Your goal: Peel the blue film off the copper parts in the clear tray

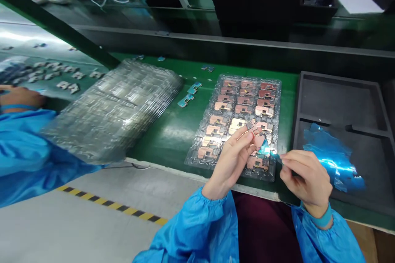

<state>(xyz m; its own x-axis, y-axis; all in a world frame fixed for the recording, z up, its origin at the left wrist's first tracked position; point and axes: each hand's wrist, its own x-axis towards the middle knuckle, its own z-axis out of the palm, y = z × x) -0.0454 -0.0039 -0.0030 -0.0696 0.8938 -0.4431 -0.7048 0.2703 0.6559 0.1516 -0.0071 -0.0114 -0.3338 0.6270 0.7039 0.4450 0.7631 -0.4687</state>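
Pinching a small, notched, copper-coloured flat part (259, 141) between thumb and fingers of the left hand (234, 154), above the near right corner of a clear, rectangular, moulded plastic tray (277, 107) bearing rows of similar copper-coloured pieces (243, 109). Gripping a thin, translucent blue film (264, 148) narrowly between thumb and fingertips of the right hand (308, 178), just beyond that tray's right edge. Hard to tell from this angle how much film clings to the part.

Risking a bent or flicked-away part through too sharp a sideways pull against so light a pinch. Risking torn film too, with a scrap left behind, given so thin a sheet. Liable, on any slip, to drop onto the seated pieces, scratching or unseating them. Lying close to the near edge of the green worktop (160, 139), so easily knocked askew by a sleeve.

Lying at the worktop's right end: a shallow black compartmented tray (339, 96) with crumpled blue film scraps (333, 158), possibly light enough to snag on the right cuff.
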